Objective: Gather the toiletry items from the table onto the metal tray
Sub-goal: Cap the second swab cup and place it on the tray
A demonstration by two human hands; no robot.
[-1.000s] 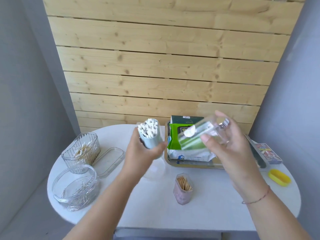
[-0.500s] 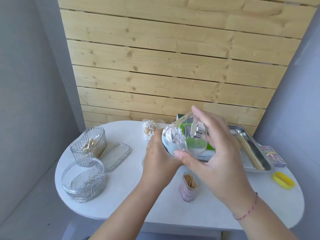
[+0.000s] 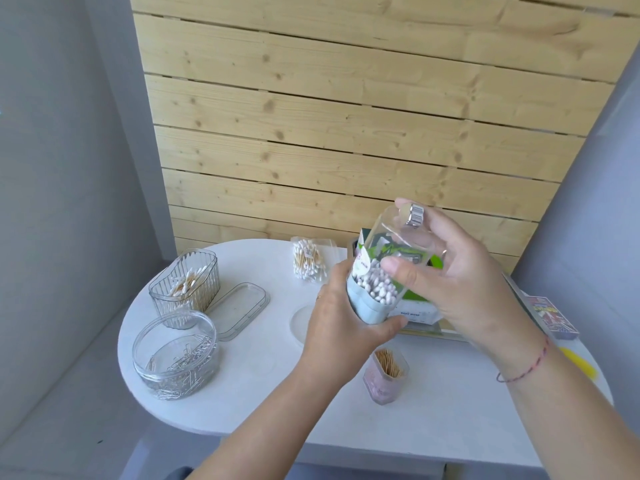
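Observation:
My left hand [image 3: 341, 327] grips a bundle of white cotton swabs [image 3: 372, 289] wrapped in pale blue paper, tips up and tilted right. Over those tips my right hand [image 3: 460, 282] holds a clear plastic jar [image 3: 394, 233] with a metal knob [image 3: 414, 215], its open mouth around the top of the bundle. Behind my hands lies the metal tray [image 3: 426, 330], mostly hidden, with a green and white wipes pack [image 3: 415, 299] on it. A loose packet of wooden cotton swabs [image 3: 308, 259] lies on the white table at the back.
A ribbed clear box with swabs [image 3: 187, 282], its flat lid [image 3: 239, 308] and a round clear tub of paper clips [image 3: 175, 355] stand at the left. A toothpick holder [image 3: 386, 375] is near the front. A card box [image 3: 550, 317] and a yellow item [image 3: 578, 360] lie at the right edge.
My hands came together: the clear jar, held apart to the right a second ago, now sits over the tips of the swab bundle. The view has shifted left and down.

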